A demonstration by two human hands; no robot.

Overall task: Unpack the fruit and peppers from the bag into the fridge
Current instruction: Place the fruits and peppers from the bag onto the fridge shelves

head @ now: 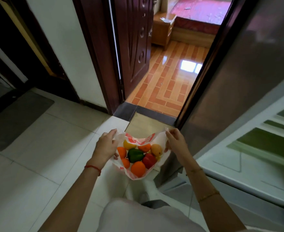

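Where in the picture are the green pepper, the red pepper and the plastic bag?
green pepper (pixel 135 155): head view, middle of its glossy top.
red pepper (pixel 149 160): head view, centre of its body.
plastic bag (pixel 161 138): head view, white wall near the right hand.

A home is showing here: a fridge (pixel 248 148) standing open beside a doorway to a bed (pixel 203 12) and nightstand (pixel 163 29).

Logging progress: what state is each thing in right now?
Bag: held open, full.
Left hand: gripping the bag's left edge.
Right hand: gripping the bag's right edge.
Green pepper: in the bag.
Red pepper: in the bag.
Fridge: open.
Door: open.
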